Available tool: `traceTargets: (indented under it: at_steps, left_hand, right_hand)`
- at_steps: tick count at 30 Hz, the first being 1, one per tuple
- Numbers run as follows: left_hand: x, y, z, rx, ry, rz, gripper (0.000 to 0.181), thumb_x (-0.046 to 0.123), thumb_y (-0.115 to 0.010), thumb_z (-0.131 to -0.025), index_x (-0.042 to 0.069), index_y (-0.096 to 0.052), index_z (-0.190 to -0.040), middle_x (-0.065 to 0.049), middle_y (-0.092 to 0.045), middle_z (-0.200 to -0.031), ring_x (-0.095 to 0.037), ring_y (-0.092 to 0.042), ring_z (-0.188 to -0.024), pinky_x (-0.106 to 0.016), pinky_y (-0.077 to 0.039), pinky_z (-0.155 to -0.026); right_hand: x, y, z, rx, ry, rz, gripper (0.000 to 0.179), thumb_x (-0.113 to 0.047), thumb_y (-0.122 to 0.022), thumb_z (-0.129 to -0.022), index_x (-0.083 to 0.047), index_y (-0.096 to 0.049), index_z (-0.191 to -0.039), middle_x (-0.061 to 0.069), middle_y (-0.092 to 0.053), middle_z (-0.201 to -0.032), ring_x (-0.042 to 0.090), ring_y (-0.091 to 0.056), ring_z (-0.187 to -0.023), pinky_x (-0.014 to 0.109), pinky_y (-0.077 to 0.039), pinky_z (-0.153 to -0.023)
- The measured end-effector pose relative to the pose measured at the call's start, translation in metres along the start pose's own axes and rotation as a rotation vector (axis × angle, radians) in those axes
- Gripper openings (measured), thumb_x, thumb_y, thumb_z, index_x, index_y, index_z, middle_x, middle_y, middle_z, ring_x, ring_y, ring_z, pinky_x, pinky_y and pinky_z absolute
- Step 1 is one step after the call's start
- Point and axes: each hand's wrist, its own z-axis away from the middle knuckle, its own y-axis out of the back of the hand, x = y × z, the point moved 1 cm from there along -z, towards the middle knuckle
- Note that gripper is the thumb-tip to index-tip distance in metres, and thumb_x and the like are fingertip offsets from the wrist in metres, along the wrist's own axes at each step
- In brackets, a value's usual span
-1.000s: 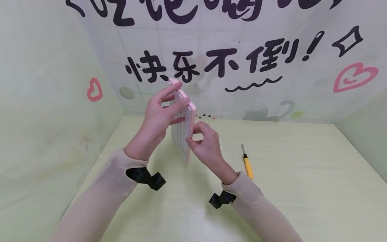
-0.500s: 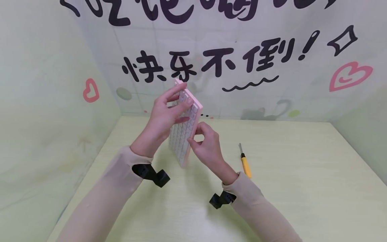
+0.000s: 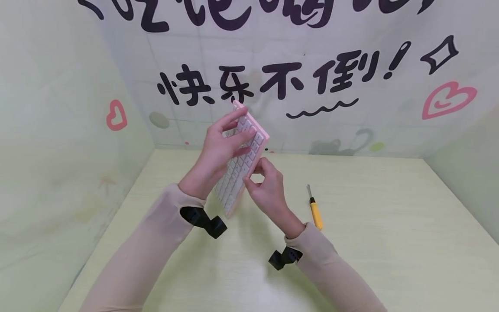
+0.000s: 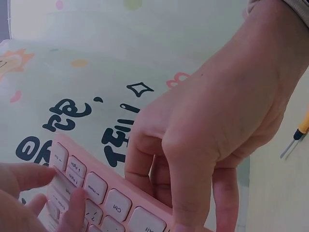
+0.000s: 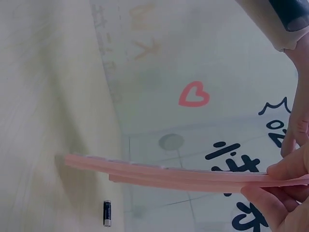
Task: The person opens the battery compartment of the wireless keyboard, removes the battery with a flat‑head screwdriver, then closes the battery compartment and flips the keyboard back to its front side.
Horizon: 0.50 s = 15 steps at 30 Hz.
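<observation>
A pink keyboard with white keys (image 3: 236, 167) is held up on a slant above the table, keys facing left and toward me. My left hand (image 3: 220, 145) grips its upper end, fingers and thumb over the edge and keys. My right hand (image 3: 269, 187) pinches the keyboard's right long side between thumb and finger. In the left wrist view my right hand (image 4: 207, 125) curls at the edge by the Ctrl and Alt keys. Edge-on in the right wrist view, the keyboard (image 5: 159, 175) looks like two pink layers.
A screwdriver with a yellow handle (image 3: 316, 216) lies on the table (image 3: 374, 242), right of my right hand. A small dark battery (image 5: 107, 212) shows beyond the keyboard in the right wrist view. Printed cloth walls (image 3: 273, 43) close off the back and sides.
The keyboard has turned so more of its key face shows, its top shifting right and its lower end left. My left hand has moved right with it; my right hand keeps its pinch.
</observation>
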Motion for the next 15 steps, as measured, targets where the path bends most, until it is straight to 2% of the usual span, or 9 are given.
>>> traceTargets:
  at_steps: [7, 11, 15]
  left_hand:
    - [-0.005, -0.006, -0.005, 0.013, 0.028, 0.042, 0.053, -0.002, -0.061, -0.085, 0.027, -0.054, -0.129, -0.002, -0.043, -0.126, -0.022, -0.052, -0.105, -0.032, -0.05, -0.078]
    - [-0.008, -0.007, -0.006, -0.012, 0.031, 0.066, 0.054, -0.002, -0.059, -0.086, 0.026, -0.052, -0.131, -0.002, -0.042, -0.126, -0.021, -0.051, -0.106, -0.032, -0.049, -0.08]
    - [-0.011, -0.007, -0.008, -0.056, 0.036, 0.109, 0.053, -0.002, -0.057, -0.087, 0.025, -0.049, -0.133, -0.001, -0.042, -0.126, -0.02, -0.05, -0.108, -0.03, -0.048, -0.083]
  right_hand:
    - [0.003, -0.003, 0.001, 0.028, -0.019, -0.082, 0.032, 0.006, -0.066, -0.079, 0.002, -0.053, -0.107, 0.011, -0.06, -0.095, 0.021, -0.061, -0.088, 0.025, -0.052, -0.06]
    - [0.005, -0.004, 0.002, 0.052, -0.004, -0.115, 0.031, 0.007, -0.066, -0.078, 0.003, -0.053, -0.107, 0.012, -0.06, -0.095, 0.023, -0.061, -0.088, 0.027, -0.053, -0.061]
    - [0.011, -0.004, 0.001, 0.074, 0.012, -0.168, 0.03, 0.007, -0.066, -0.078, 0.005, -0.054, -0.105, 0.013, -0.059, -0.094, 0.023, -0.06, -0.087, 0.027, -0.052, -0.07]
